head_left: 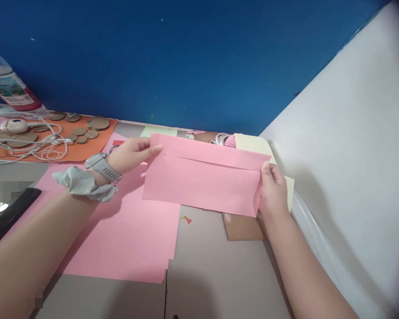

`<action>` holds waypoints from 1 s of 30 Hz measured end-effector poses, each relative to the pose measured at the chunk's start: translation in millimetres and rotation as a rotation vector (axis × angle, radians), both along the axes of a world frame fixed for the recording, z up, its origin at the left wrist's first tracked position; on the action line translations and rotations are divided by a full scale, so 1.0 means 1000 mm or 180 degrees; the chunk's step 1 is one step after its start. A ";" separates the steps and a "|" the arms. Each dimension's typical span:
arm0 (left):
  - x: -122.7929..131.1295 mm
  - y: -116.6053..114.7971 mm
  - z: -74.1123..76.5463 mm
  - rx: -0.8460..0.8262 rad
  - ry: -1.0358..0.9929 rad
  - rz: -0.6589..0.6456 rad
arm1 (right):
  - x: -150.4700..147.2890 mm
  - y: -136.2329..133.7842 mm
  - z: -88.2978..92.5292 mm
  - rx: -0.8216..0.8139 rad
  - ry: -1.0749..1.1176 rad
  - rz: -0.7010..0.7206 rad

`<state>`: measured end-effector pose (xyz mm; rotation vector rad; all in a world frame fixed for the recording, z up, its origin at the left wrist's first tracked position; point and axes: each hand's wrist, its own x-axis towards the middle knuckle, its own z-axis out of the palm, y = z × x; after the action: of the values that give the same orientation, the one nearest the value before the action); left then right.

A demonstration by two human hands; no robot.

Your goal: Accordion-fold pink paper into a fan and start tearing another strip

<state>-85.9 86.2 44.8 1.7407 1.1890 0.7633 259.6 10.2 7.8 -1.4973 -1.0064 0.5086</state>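
Observation:
Between my two hands a folded sheet of pink paper point(199, 181) is held up above the table, its long top strip folded over toward me. My left hand point(134, 154) pinches its upper left corner, thumb in front and fingers behind. At the upper right edge, my right hand point(273, 188) grips the paper with the thumb on the front. Below and to the left lies a larger pink sheet point(129, 243), flat on the grey table point(216, 261), with ragged notches at its lower right corner.
At the left, cardboard discs point(98, 123) and tangled white cables point(49, 141) lie on an orange sheet point(89, 150). A bottle point(15, 88) leans behind them. A black-edged device point(15, 217) is at far left. Cardboard point(244, 228) and cream paper point(252, 144) sit by the white right wall point(359, 133).

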 end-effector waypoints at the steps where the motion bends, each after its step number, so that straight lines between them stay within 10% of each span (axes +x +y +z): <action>1: 0.000 0.001 -0.002 -0.0086 -0.0032 -0.0090 | 0.001 0.000 0.000 0.0010 -0.0048 -0.0026; 16: -0.024 -0.001 0.019 -0.0841 0.0382 -0.0433 | -0.005 -0.004 0.006 -0.0182 -0.0657 0.0224; 21: -0.043 0.002 0.047 -0.0067 0.1672 0.0318 | -0.028 -0.016 0.016 -0.0511 -0.1102 0.0917; 24: -0.017 -0.012 0.052 0.0409 0.2158 0.0164 | -0.046 -0.024 0.017 -0.0691 -0.1161 0.1496; 30: 0.072 -0.060 0.021 0.0285 0.1177 -0.1096 | -0.072 -0.037 0.010 -0.0868 -0.1255 0.2069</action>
<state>-13.9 26.4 65.3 2.1530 1.0567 0.2994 187.5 -27.1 18.3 -1.5230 -1.8150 0.8525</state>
